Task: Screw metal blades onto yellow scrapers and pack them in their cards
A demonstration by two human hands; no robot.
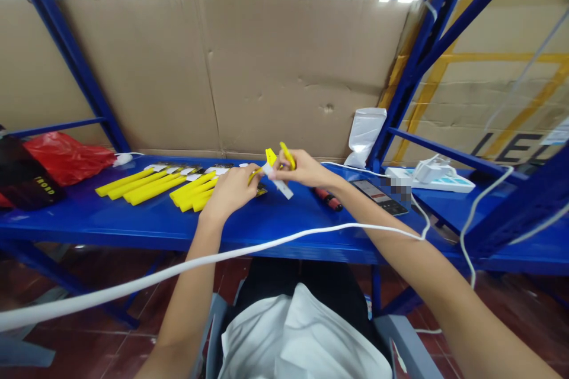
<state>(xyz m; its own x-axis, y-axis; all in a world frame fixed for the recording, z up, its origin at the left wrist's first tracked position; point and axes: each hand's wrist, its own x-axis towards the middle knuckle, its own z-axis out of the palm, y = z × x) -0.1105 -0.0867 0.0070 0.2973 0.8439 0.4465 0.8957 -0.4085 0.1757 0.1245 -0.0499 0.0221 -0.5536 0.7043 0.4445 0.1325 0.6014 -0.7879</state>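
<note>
R. hand (303, 168) pinches yellow stick (288, 156) & white strip (283, 188), rt. of yellow tubes (155, 189); L. hand (232, 188), curled at tubes' rt. end, grip unclear; adv. light pinch, strip kept flat.

Illumination is bright and diffuse, with overexposed glare at upper right, dimmer floor (100, 262) beneath the counter (133, 226), stretched edges, and slight blur at the right hand (299, 168).

It looks like a small workshop or packing room. Blue metal rack uprights (77, 41) frame a blue desk (146, 226) backed by cardboard sheets (284, 71); yellow strips (153, 190) lie in rows, a power strip (462, 185) sits rightward, and red tiles (133, 340) cover the floor.
</note>
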